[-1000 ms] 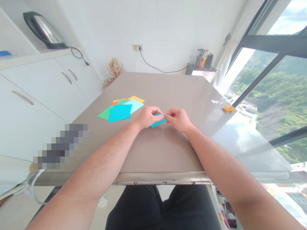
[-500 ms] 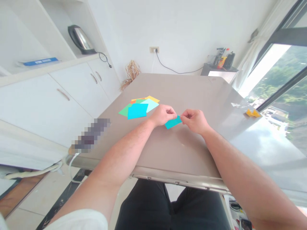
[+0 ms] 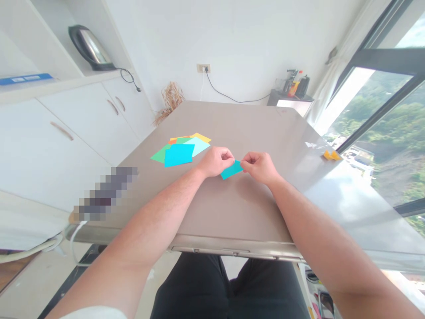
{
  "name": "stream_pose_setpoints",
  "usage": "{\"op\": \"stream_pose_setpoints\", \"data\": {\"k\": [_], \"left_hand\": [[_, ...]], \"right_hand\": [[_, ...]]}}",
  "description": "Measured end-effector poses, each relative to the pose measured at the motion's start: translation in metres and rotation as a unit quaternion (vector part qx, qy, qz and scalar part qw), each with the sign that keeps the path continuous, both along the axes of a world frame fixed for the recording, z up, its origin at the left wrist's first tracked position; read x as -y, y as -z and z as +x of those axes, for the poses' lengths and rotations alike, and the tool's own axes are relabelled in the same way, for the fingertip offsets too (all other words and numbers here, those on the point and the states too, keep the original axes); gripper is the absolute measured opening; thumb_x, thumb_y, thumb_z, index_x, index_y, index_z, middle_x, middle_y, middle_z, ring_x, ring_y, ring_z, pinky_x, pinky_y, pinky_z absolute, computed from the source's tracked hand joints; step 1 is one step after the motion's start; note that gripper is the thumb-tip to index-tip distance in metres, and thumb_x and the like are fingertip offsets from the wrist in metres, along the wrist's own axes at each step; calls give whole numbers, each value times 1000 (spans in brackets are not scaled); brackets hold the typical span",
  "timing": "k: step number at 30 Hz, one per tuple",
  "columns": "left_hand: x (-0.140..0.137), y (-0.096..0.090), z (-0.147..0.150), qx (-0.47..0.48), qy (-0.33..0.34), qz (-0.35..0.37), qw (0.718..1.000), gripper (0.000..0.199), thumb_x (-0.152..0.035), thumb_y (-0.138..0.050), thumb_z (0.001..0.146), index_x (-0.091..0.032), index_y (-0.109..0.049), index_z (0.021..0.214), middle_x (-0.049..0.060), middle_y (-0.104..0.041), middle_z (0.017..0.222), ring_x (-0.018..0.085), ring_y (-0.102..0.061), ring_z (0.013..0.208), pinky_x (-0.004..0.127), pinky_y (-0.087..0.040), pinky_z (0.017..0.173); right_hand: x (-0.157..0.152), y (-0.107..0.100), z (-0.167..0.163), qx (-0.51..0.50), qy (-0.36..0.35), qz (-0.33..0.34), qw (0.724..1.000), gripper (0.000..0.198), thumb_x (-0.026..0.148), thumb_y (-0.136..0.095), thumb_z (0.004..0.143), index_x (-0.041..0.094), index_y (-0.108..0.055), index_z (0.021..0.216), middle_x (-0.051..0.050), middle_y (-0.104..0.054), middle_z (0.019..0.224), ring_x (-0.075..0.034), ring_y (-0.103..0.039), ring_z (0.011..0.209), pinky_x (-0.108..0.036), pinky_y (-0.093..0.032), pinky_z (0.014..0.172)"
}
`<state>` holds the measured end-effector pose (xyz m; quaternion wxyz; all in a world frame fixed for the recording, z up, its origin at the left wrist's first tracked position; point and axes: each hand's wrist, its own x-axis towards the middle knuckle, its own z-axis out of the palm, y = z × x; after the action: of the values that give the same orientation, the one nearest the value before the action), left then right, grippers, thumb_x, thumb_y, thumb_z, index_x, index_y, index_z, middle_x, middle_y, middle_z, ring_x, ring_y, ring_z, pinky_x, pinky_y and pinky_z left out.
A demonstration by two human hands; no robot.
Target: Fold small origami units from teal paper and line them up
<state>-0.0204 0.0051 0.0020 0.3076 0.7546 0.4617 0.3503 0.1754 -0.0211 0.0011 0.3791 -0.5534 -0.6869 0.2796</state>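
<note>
A small piece of bright blue paper (image 3: 231, 170) is held between my two hands, low over the table. My left hand (image 3: 217, 161) pinches its upper left edge between thumb and fingers. At its right corner, my right hand (image 3: 260, 167) has thumb and forefinger closed on the paper. The fingers hide part of the upper edge. To the left of my left hand lies a fanned pile of coloured sheets, with a blue sheet (image 3: 179, 154) on top and a pale aqua sheet (image 3: 200, 146), a green sheet (image 3: 160, 153) and a yellow sheet (image 3: 202, 137) partly beneath.
Near the right edge of the table (image 3: 245, 122) stands a folded yellow paper piece (image 3: 331, 155). A blurred-out dark object (image 3: 106, 195) lies at the left edge. An electric kettle (image 3: 93, 48) is on the shelf; dried plants (image 3: 171, 99) stand behind the table.
The whole view has shifted, so the table and papers sit further left in the picture. Both hands keep their pinch on the blue paper, with little other movement.
</note>
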Motion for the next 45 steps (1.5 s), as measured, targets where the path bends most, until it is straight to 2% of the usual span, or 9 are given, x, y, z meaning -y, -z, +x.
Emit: {"op": "stream_pose_setpoints", "data": {"k": [4,8,18,22,27,33,38,45], "left_hand": [[2,1,5,5,18,6,1000,13,-31,-64,74,-18,-66,71,-1,-66,66,12,-55,60,25,-41,55],[6,0,9,2,23,15,1000,13,-30,-63,73,-18,-65,69,-2,-63,63,11,-51,57,24,-38,54],[-2,-8,-8,33,-19,-1,999,19,-35,-67,73,-16,-69,71,0,-63,65,13,-54,62,24,-39,56],[-5,-4,-9,54,-36,-16,998,18,-35,-68,72,-17,-69,70,0,-62,64,13,-53,62,25,-39,56],[-6,0,-4,104,-55,-31,993,19,-36,-70,72,-17,-68,72,-1,-62,65,13,-53,63,25,-41,59],[-2,1,2,81,-6,-48,996,17,-35,-68,73,-17,-68,72,-1,-63,65,13,-54,63,25,-41,58],[2,-3,4,65,41,-74,994,23,-40,-70,74,-18,-70,73,0,-65,67,13,-54,63,25,-42,59],[3,-2,4,26,3,-37,999,25,-41,-71,74,-18,-67,64,-1,-61,60,12,-49,57,25,-38,55]], "right_hand": [[-1,2,-4,2,-13,25,1000,13,28,-60,70,19,-69,70,2,-61,61,-12,-49,59,-27,-38,58],[-1,1,-6,15,-8,25,1000,11,26,-58,69,19,-65,65,3,-58,58,-11,-47,57,-26,-36,56],[-1,-12,7,-48,-5,-52,998,9,25,-61,66,19,-68,64,1,-65,58,-11,-46,52,-26,-32,49],[-1,-11,11,-121,15,-55,991,6,25,-67,66,19,-67,65,-1,-68,62,-14,-58,61,-26,-42,56],[-3,-6,7,-204,2,-49,978,16,35,-71,73,19,-70,76,-2,-71,70,-16,-65,69,-29,-52,68],[-7,2,1,-132,-3,-33,991,11,29,-68,72,19,-66,70,0,-67,64,-16,-63,64,-28,-49,63],[-5,0,-1,-85,-12,-30,996,11,28,-66,73,19,-64,68,0,-67,61,-14,-61,60,-26,-44,57],[-3,-5,-3,-65,19,-59,996,22,40,-72,74,19,-66,71,-2,-69,61,-14,-59,57,-26,-39,51]]}}
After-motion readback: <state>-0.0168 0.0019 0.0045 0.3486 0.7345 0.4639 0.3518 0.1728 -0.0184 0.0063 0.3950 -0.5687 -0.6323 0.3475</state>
